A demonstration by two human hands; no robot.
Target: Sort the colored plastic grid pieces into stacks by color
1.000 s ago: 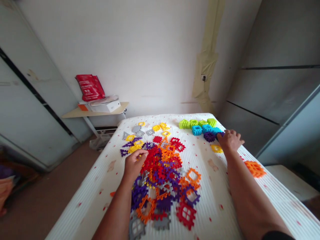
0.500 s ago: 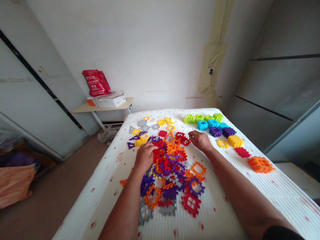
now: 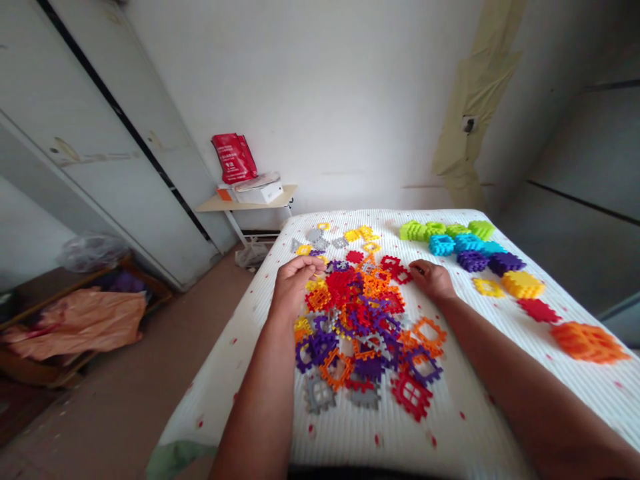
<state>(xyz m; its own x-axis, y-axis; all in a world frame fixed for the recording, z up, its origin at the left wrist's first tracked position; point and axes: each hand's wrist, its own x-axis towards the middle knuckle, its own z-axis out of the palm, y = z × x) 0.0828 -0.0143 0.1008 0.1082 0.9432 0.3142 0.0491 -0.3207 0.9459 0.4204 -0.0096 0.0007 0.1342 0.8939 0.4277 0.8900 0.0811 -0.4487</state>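
Observation:
A loose heap of interlocking plastic building pieces (image 3: 370, 310) in red, orange, purple, grey and yellow lies on the bed. My left hand (image 3: 293, 283) hovers at the heap's far left side, fingers pinched together beside yellow and purple pieces; whatever may be between them is too small to make out. On the other side, my right hand (image 3: 434, 280) is near the bed surface with its fingers curled in. Its fingertips come close to two red square frames (image 3: 397, 268); whether they touch or hold a piece is hidden.
Sorted stacks stand along the right: lime green (image 3: 445, 231), light blue (image 3: 463, 244), purple (image 3: 490, 262), yellow (image 3: 523, 285), red (image 3: 539, 310) and orange (image 3: 590, 342). Grey pieces (image 3: 316, 237) and yellow pieces (image 3: 361, 233) lie beyond the heap. A small table (image 3: 210, 203) stands behind left.
The view has turned left, so everything appears further right. My left hand has moved from the red pieces to the heap's far left. My right hand stays beside the red frames.

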